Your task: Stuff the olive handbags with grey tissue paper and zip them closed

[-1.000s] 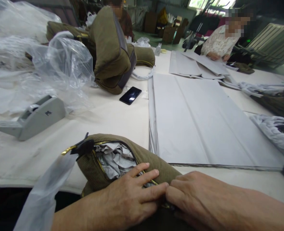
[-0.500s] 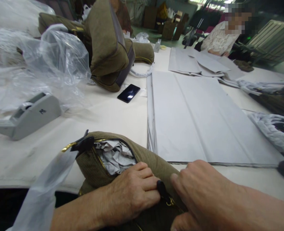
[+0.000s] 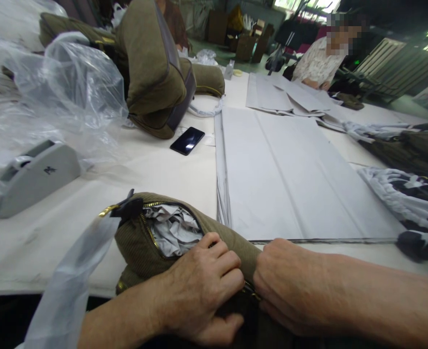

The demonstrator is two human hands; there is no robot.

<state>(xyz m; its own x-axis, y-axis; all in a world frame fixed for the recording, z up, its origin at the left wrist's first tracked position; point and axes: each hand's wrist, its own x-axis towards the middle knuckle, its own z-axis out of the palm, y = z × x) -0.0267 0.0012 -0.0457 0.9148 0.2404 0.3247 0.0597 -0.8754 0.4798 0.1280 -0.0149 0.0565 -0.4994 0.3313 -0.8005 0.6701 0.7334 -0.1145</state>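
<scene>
An olive corduroy bag (image 3: 141, 245) lies at the table's near edge, its gold zipper partly undone and crumpled grey paper (image 3: 172, 232) showing inside. My left hand (image 3: 199, 288) is closed over the bag's top at the zipper, fingers curled onto the fabric. My right hand (image 3: 286, 286) presses against it from the right, fingers folded at the zipper; the pull is hidden beneath them. A black tab (image 3: 127, 209) with a gold end sticks out at the bag's far end, and a strip wrapped in white plastic (image 3: 68, 286) hangs down from there.
A grey tape dispenser (image 3: 28, 175) sits at left beside clear plastic bags (image 3: 72, 92). A black phone (image 3: 187, 140) lies mid-table, a stack of grey paper sheets (image 3: 290, 174) to its right. More olive bags (image 3: 152, 68) stand behind. Another person (image 3: 315, 63) works at the far end.
My right hand has come back down against the left at the zipper, covering the black pull that showed half a second ago. The view has shifted slightly right.
</scene>
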